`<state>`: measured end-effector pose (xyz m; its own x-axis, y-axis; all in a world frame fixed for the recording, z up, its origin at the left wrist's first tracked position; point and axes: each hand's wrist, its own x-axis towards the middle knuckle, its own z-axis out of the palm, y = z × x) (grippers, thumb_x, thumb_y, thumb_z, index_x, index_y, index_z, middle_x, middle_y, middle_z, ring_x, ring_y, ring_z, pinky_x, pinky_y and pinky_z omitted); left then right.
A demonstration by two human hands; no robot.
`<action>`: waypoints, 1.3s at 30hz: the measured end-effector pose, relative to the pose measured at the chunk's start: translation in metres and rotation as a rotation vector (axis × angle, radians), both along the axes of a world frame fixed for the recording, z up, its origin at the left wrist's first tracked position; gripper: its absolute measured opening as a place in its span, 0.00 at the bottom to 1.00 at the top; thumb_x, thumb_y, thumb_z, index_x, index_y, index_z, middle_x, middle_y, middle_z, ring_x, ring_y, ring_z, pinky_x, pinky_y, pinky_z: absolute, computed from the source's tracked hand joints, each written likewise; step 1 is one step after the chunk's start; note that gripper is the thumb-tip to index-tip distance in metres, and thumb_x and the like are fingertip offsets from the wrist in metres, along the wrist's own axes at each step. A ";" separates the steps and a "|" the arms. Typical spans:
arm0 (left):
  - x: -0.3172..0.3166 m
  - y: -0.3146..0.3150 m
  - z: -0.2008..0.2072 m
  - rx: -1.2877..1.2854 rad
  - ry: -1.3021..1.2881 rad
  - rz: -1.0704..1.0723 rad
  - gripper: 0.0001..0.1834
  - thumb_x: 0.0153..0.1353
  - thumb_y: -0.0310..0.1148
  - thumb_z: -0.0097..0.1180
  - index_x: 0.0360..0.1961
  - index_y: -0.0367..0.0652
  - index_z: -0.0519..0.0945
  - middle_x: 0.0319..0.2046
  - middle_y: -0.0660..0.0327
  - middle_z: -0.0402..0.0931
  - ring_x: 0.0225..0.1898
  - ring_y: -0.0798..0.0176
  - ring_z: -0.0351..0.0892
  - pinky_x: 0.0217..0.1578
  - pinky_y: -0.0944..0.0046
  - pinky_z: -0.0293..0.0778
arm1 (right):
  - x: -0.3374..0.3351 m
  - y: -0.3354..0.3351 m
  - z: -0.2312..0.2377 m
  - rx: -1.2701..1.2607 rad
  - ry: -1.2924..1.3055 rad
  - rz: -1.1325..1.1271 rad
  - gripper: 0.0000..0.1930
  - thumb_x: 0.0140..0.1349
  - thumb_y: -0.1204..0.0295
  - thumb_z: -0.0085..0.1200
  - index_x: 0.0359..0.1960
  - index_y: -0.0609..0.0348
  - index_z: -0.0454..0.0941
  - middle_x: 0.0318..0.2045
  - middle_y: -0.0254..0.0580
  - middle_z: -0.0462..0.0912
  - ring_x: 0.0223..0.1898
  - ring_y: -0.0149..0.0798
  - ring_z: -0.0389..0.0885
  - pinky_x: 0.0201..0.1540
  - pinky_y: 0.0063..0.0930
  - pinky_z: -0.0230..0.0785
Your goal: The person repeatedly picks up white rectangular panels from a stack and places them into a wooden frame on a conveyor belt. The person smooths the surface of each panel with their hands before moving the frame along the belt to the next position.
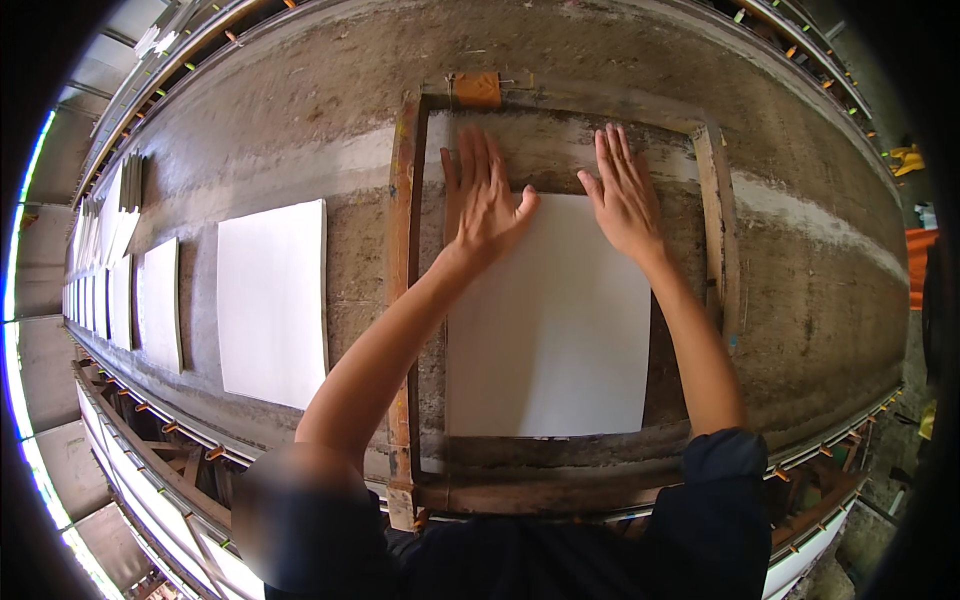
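Tabletop point(820, 330), long, brown and stained, fills most of the head view, with a paler band running across it. A white sheet point(550, 330) lies within a worn wooden frame point(402, 300). Over its far corners, the left hand point(487, 215) has its fingers spread and the right hand point(628, 205) has its fingers fairly close, thumb apart; neither pinches anything. More white sheets point(270, 300) line the table leftward; at right, something orange point(920, 268) sits beyond its edge.
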<state>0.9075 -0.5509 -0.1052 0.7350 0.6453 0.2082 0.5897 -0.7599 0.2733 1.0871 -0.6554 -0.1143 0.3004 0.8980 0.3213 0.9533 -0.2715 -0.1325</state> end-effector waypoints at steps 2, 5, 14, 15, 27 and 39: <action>0.001 0.003 0.001 -0.025 0.017 0.030 0.45 0.58 0.49 0.40 0.65 0.24 0.43 0.67 0.34 0.39 0.70 0.41 0.31 0.67 0.45 0.28 | -0.001 0.003 -0.002 0.050 0.038 0.017 0.33 0.69 0.50 0.29 0.67 0.63 0.50 0.67 0.50 0.52 0.70 0.45 0.47 0.70 0.44 0.38; 0.002 0.007 -0.007 -0.087 -0.147 0.066 0.44 0.59 0.50 0.39 0.65 0.24 0.43 0.67 0.36 0.39 0.70 0.41 0.30 0.68 0.47 0.27 | 0.000 0.004 -0.001 0.104 0.114 0.023 0.33 0.69 0.49 0.29 0.66 0.63 0.51 0.67 0.50 0.52 0.69 0.44 0.47 0.70 0.43 0.38; -0.052 -0.028 -0.017 0.134 -0.129 -0.041 0.42 0.58 0.46 0.41 0.66 0.28 0.45 0.67 0.40 0.45 0.70 0.43 0.34 0.66 0.39 0.31 | -0.022 -0.042 -0.008 0.196 -0.008 0.025 0.32 0.68 0.51 0.36 0.65 0.65 0.55 0.65 0.52 0.59 0.68 0.46 0.52 0.69 0.46 0.42; -0.058 -0.036 -0.013 0.147 -0.109 -0.076 0.42 0.59 0.47 0.40 0.66 0.28 0.44 0.67 0.41 0.44 0.70 0.43 0.34 0.66 0.39 0.32 | -0.027 -0.050 -0.006 0.204 -0.008 0.045 0.32 0.68 0.52 0.37 0.64 0.65 0.55 0.64 0.53 0.59 0.68 0.47 0.52 0.68 0.47 0.43; -0.105 -0.131 0.020 0.047 0.187 -0.522 0.61 0.46 0.77 0.39 0.69 0.43 0.42 0.70 0.52 0.35 0.71 0.47 0.30 0.60 0.24 0.23 | -0.098 -0.152 0.027 -0.060 0.006 0.289 0.44 0.61 0.39 0.36 0.66 0.67 0.50 0.67 0.55 0.52 0.70 0.49 0.46 0.70 0.50 0.37; -0.111 -0.157 0.034 -0.109 0.116 -0.592 0.70 0.30 0.65 0.67 0.69 0.42 0.43 0.70 0.53 0.37 0.71 0.44 0.32 0.55 0.17 0.23 | -0.121 -0.174 0.047 -0.209 0.120 0.373 0.46 0.58 0.42 0.45 0.68 0.62 0.44 0.69 0.51 0.48 0.71 0.46 0.42 0.70 0.51 0.33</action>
